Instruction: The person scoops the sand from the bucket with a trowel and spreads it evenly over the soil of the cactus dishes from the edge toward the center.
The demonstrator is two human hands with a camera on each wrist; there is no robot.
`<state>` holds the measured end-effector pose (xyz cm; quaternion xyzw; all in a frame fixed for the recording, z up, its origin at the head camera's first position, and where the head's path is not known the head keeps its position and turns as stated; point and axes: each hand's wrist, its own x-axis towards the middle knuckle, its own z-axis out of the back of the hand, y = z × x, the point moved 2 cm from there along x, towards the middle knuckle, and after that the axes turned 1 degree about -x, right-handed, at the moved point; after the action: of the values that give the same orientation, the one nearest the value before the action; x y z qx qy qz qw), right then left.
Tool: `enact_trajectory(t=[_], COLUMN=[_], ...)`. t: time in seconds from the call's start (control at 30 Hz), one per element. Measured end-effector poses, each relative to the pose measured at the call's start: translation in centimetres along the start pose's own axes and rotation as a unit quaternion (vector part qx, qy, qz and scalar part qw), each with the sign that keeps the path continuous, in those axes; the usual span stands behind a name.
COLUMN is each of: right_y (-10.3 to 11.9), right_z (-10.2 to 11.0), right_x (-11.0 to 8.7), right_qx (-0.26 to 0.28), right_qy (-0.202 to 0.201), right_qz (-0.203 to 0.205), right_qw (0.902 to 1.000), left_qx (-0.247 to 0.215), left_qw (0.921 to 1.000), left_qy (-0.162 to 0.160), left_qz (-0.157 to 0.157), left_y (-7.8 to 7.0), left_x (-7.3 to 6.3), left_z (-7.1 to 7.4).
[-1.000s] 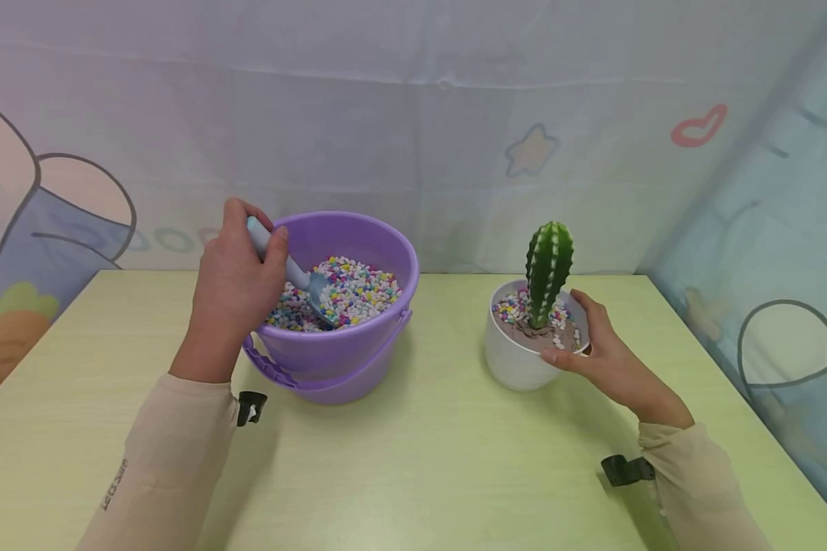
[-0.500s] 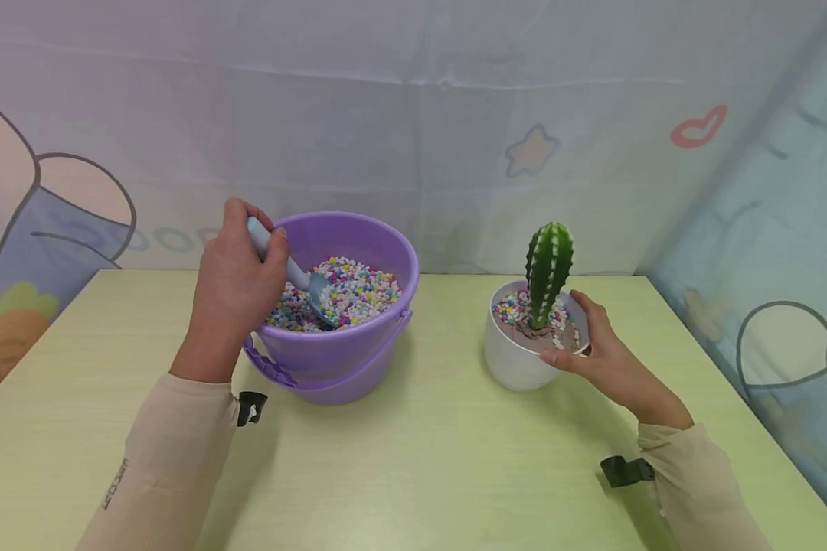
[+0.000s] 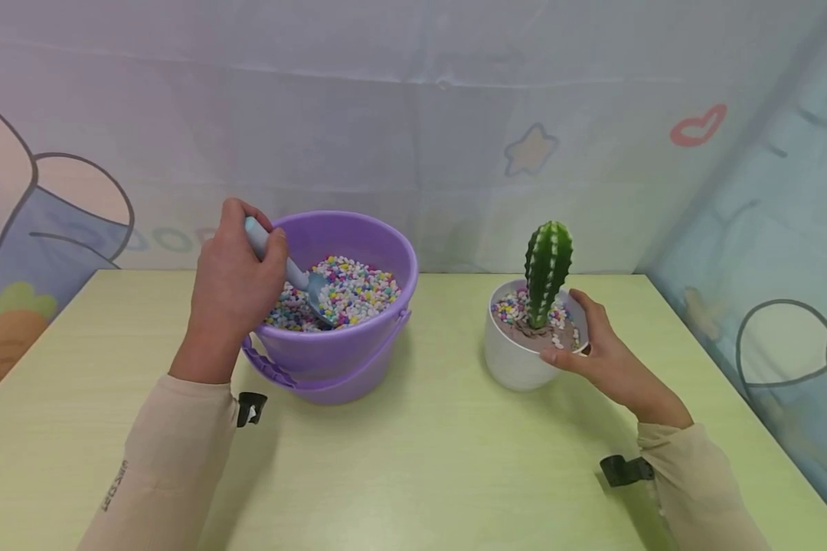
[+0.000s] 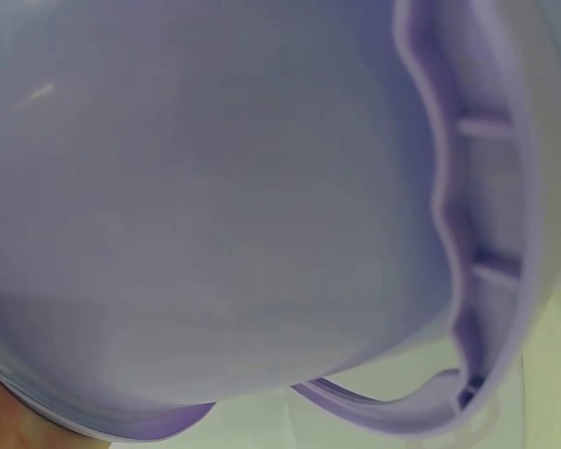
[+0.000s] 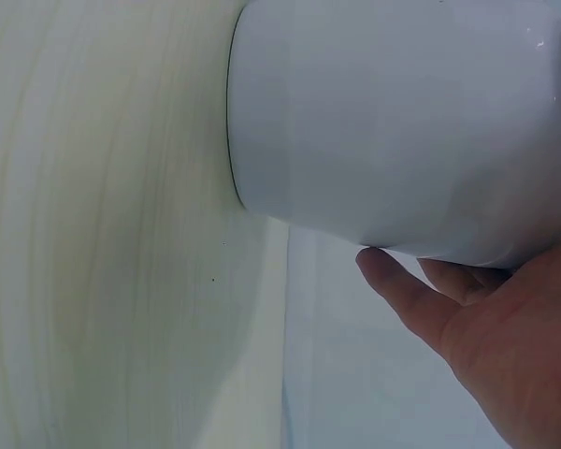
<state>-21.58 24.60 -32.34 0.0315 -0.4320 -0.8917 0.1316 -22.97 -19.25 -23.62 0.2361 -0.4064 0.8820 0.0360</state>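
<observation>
In the head view my left hand (image 3: 237,279) grips the handle of a small light-blue toy shovel (image 3: 294,273). The shovel's blade dips into many-coloured pebbles (image 3: 360,295) inside a purple bucket (image 3: 338,348). Only the bucket's wall (image 4: 215,206) and its carrying handle (image 4: 491,201) fill the left wrist view. To the right my right hand (image 3: 620,371) holds a white flowerpot (image 3: 517,363) by its rim, thumb in front and fingers round the side. A green cactus (image 3: 548,268) stands upright in the pot, in brown soil partly covered with pebbles. The pot rests on the table.
Bucket and pot stand apart on a pale yellow-green table (image 3: 413,467). A printed cloth backdrop (image 3: 358,138) rises right behind the table's far edge, and another printed cloth hangs along the right side. Each sleeve carries a black wrist mount (image 3: 623,470).
</observation>
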Motion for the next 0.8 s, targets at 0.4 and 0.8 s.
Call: enact_trajectory(t=[0.4,0.8], right_y=[0.37,0.36], right_z=[0.15,0.16], right_x=[-0.16,-0.11], right_qx=[0.009,0.006], right_qy=[0.003,0.004], right_qz=[0.001,0.005], right_qw=[0.9999,1.0], left_qx=[0.0,0.001], left_qw=[1.0,0.9999], left_qy=[-0.004,-0.005], left_qz=[-0.009,-0.009], left_y=[-0.13,-0.14], left_x=[-0.09,-0.09], left_z=[0.0,-0.01])
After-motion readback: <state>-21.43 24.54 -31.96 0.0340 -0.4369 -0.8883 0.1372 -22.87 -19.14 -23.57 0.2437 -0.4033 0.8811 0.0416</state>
